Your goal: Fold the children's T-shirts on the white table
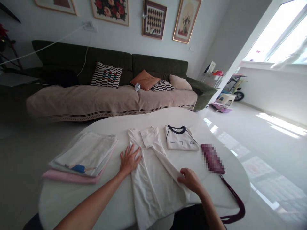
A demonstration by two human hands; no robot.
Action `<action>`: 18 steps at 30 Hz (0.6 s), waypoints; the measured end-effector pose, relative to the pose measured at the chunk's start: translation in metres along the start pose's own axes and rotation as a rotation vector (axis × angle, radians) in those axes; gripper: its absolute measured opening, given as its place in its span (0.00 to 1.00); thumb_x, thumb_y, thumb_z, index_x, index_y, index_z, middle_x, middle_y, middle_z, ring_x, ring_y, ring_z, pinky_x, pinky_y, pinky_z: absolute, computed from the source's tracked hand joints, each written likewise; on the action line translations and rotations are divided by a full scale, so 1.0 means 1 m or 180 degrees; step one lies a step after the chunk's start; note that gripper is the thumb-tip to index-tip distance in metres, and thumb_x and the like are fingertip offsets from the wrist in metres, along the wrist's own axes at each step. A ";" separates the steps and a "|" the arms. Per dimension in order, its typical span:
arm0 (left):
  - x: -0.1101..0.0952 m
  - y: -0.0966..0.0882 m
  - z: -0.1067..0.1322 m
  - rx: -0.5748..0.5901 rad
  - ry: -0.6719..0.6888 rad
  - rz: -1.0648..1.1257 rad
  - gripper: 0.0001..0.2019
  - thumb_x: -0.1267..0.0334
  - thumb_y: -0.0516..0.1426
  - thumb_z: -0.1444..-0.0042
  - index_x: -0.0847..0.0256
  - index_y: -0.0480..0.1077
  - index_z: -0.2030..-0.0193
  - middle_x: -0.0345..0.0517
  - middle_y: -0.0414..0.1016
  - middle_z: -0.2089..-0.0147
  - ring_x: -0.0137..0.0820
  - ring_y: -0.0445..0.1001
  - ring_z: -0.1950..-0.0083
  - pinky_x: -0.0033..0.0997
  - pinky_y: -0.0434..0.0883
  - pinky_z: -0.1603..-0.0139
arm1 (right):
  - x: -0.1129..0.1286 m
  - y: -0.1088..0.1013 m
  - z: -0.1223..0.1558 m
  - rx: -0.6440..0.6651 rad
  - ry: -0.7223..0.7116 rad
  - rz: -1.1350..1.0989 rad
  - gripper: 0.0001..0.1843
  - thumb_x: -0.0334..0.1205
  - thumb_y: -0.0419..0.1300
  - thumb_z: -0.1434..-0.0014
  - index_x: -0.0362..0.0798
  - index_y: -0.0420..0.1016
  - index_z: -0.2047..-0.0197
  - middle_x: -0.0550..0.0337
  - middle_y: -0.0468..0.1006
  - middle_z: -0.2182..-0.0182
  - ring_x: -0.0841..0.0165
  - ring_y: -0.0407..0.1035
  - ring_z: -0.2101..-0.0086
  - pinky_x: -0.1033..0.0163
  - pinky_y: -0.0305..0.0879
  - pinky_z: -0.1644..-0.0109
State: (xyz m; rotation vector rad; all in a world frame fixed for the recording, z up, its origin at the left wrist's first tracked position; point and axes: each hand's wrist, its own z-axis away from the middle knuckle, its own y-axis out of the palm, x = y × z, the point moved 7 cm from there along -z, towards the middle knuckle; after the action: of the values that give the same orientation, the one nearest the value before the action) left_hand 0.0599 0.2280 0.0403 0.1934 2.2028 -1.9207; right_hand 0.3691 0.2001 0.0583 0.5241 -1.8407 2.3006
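A white shirt (155, 175) lies on the table, its sides folded inward and its hem hanging over the near edge. My left hand (130, 159) rests flat on its left side below the collar, fingers spread. At the shirt's right edge, my right hand (191, 180) has its fingers curled in a pinch on the fabric. Behind it sits a folded white T-shirt (181, 143) with a dark navy collar and small printing. To the left is a stack of folded clothes (83, 150), white on top and pink at the bottom.
The white rounded table (110, 204) holds all the clothes. On its right lies a dark red blurred-out item (213, 158) with a strap (236, 204) hanging over the edge. Beyond the table stands a green sofa (158, 65) with a beige cover and several cushions.
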 end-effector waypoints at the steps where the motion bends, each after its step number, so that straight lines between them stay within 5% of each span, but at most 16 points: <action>1: 0.000 0.000 0.000 -0.0019 0.0011 -0.0005 0.23 0.51 0.46 0.44 0.41 0.54 0.40 0.40 0.49 0.34 0.45 0.44 0.35 0.56 0.46 0.43 | 0.011 -0.003 0.007 -0.0123 -0.0081 0.0083 0.02 0.35 0.55 0.52 0.48 0.68 0.72 0.58 0.71 0.71 0.66 0.65 0.66 0.66 0.57 0.62; 5: 0.001 0.002 0.001 -0.0073 0.0038 -0.0029 0.23 0.51 0.47 0.44 0.40 0.55 0.41 0.41 0.50 0.34 0.45 0.45 0.35 0.56 0.46 0.43 | 0.061 0.005 0.045 -0.0498 -0.0586 0.0549 0.15 0.23 0.48 0.53 0.47 0.69 0.65 0.55 0.71 0.65 0.66 0.65 0.63 0.67 0.57 0.65; 9: 0.002 0.003 0.002 -0.0039 0.0017 -0.0024 0.23 0.51 0.47 0.44 0.40 0.55 0.41 0.42 0.49 0.34 0.45 0.46 0.35 0.57 0.46 0.43 | 0.093 0.034 0.098 0.0251 -0.1354 0.0610 0.21 0.20 0.49 0.59 0.49 0.70 0.63 0.58 0.73 0.67 0.67 0.68 0.66 0.68 0.58 0.67; 12: 0.002 -0.001 -0.001 0.0029 -0.0005 0.0043 0.23 0.51 0.47 0.44 0.42 0.54 0.40 0.42 0.48 0.34 0.45 0.46 0.35 0.56 0.47 0.43 | 0.099 0.027 0.125 0.0816 -0.1563 -0.0083 0.17 0.25 0.52 0.55 0.52 0.71 0.63 0.63 0.75 0.68 0.70 0.70 0.69 0.70 0.61 0.66; 15: -0.003 -0.010 0.002 0.0074 0.0002 0.0107 0.25 0.52 0.48 0.45 0.47 0.53 0.39 0.46 0.45 0.33 0.47 0.44 0.35 0.57 0.48 0.43 | 0.092 -0.003 0.120 0.0334 -0.1378 -0.0620 0.17 0.33 0.49 0.46 0.54 0.68 0.54 0.60 0.73 0.56 0.70 0.69 0.59 0.68 0.62 0.54; 18: -0.023 -0.024 0.032 -0.0017 0.0237 0.0108 0.25 0.55 0.47 0.43 0.55 0.54 0.38 0.51 0.46 0.34 0.46 0.41 0.34 0.58 0.47 0.42 | 0.072 0.002 0.107 -0.0034 -0.1155 -0.0204 0.30 0.40 0.51 0.47 0.46 0.54 0.40 0.50 0.56 0.41 0.62 0.50 0.41 0.57 0.50 0.41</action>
State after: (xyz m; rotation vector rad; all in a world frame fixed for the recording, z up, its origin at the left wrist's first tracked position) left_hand 0.0786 0.1936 0.0647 0.3043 2.2363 -1.9192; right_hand 0.3204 0.0888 0.1019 1.0423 -1.9468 2.2685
